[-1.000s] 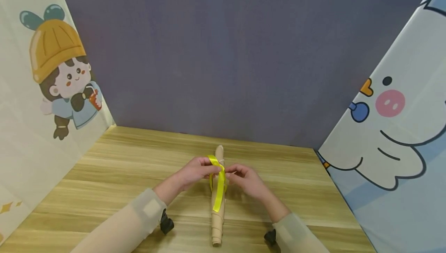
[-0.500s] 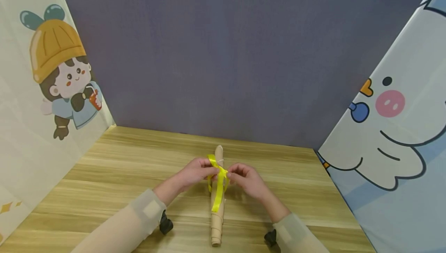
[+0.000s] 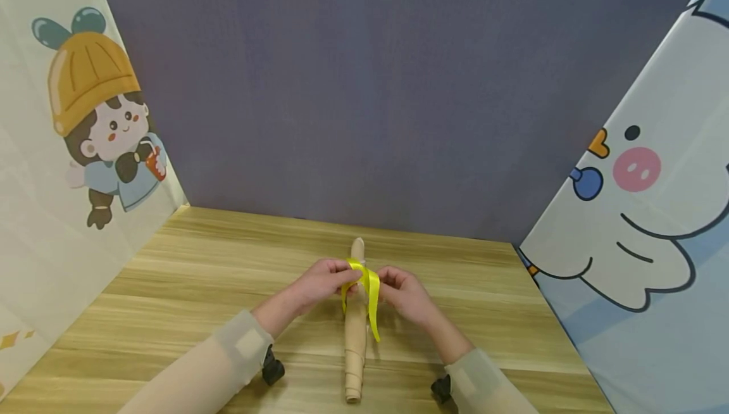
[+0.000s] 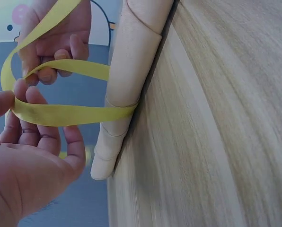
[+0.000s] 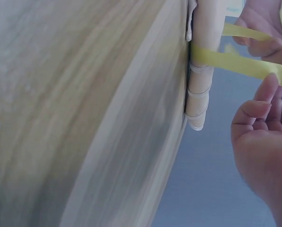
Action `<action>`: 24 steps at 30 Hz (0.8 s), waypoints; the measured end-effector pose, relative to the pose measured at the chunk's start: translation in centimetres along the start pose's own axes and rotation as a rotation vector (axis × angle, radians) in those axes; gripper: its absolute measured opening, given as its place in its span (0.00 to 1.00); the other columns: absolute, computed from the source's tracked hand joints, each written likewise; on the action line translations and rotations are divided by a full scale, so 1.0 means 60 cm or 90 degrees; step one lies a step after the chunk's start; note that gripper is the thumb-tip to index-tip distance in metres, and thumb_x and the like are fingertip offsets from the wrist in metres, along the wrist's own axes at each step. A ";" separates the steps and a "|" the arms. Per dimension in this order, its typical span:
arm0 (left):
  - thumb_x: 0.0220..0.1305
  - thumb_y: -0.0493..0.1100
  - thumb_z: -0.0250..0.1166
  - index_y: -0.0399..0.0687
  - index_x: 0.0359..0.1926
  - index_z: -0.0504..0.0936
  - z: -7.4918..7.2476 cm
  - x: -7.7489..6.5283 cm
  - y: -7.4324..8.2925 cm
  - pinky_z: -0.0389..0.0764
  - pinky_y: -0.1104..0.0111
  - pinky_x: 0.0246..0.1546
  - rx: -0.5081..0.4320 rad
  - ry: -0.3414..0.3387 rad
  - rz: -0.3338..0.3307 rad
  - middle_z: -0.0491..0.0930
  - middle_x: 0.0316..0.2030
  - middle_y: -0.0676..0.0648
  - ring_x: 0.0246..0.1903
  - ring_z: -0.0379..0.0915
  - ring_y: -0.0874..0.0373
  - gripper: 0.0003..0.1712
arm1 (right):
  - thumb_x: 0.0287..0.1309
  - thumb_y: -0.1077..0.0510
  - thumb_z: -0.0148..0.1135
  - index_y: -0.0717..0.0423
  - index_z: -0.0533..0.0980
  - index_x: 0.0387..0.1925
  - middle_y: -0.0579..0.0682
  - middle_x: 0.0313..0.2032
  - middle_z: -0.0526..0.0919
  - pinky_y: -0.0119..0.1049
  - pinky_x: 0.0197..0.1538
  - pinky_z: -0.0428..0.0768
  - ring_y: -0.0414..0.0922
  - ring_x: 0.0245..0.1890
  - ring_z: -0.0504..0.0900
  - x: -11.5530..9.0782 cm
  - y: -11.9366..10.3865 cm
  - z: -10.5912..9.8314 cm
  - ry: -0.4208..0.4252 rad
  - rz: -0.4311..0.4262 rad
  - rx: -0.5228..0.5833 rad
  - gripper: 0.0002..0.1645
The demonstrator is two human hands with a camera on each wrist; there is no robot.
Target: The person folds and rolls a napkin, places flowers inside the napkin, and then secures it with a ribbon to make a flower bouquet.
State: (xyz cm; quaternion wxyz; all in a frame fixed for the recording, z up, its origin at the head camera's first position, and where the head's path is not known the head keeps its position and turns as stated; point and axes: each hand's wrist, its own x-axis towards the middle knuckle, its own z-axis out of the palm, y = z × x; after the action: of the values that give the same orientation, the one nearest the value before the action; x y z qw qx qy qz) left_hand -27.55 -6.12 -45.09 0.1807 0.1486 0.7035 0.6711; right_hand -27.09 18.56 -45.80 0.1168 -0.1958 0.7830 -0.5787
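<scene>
A beige rolled-up sheet (image 3: pixel 355 338) lies lengthwise on the table, its end tapering in steps. Around its middle passes a yellow ribbon (image 3: pixel 373 300), whose loose end hangs down to the right of the roll. My left hand (image 3: pixel 321 282) pinches the ribbon between thumb and fingers just over the roll. Facing it from the right, my right hand (image 3: pixel 407 297) pinches the ribbon with its fingertips. In the left wrist view two ribbon strands (image 4: pixel 74 115) run from the roll (image 4: pixel 131 61) to the fingers, where they cross. The right wrist view shows the strands (image 5: pixel 240 64) pulled away from the roll.
The wood-grain table (image 3: pixel 228 243) ends at a dark grey back wall (image 3: pixel 353 97). Printed cartoon panels stand at the left (image 3: pixel 34 180) and right (image 3: pixel 683 230). Small black devices (image 3: pixel 273 368) sit at both sleeve cuffs.
The ribbon's hanging end has swung from lying over the roll to its right side. My right hand has shifted slightly right; the left hand and roll stay nearly where they were.
</scene>
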 end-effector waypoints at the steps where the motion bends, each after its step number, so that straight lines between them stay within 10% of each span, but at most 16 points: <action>1: 0.82 0.45 0.64 0.36 0.46 0.87 0.000 0.000 0.000 0.83 0.65 0.46 0.004 0.003 0.003 0.86 0.33 0.50 0.39 0.80 0.57 0.15 | 0.79 0.58 0.63 0.64 0.81 0.54 0.46 0.40 0.83 0.33 0.41 0.80 0.44 0.39 0.81 0.000 0.000 0.001 0.009 0.002 -0.001 0.13; 15: 0.78 0.49 0.70 0.38 0.46 0.91 0.009 0.001 0.006 0.85 0.64 0.50 0.030 0.023 0.003 0.89 0.36 0.47 0.42 0.83 0.58 0.16 | 0.78 0.60 0.66 0.64 0.84 0.52 0.43 0.35 0.85 0.28 0.33 0.73 0.39 0.29 0.75 0.004 -0.019 0.009 0.111 -0.024 0.016 0.10; 24: 0.81 0.46 0.66 0.31 0.54 0.89 0.002 0.001 -0.002 0.86 0.55 0.63 0.015 0.021 0.001 0.94 0.40 0.46 0.47 0.89 0.58 0.19 | 0.77 0.62 0.66 0.67 0.84 0.51 0.58 0.41 0.88 0.27 0.35 0.77 0.37 0.34 0.79 0.006 -0.019 0.013 0.158 -0.018 0.032 0.11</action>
State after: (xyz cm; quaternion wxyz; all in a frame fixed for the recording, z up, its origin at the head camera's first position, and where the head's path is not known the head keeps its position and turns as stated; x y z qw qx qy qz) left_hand -27.53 -6.01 -45.22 0.1671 0.1401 0.7143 0.6650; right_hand -26.89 17.44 -44.93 0.0155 -0.1306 0.7736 -0.6199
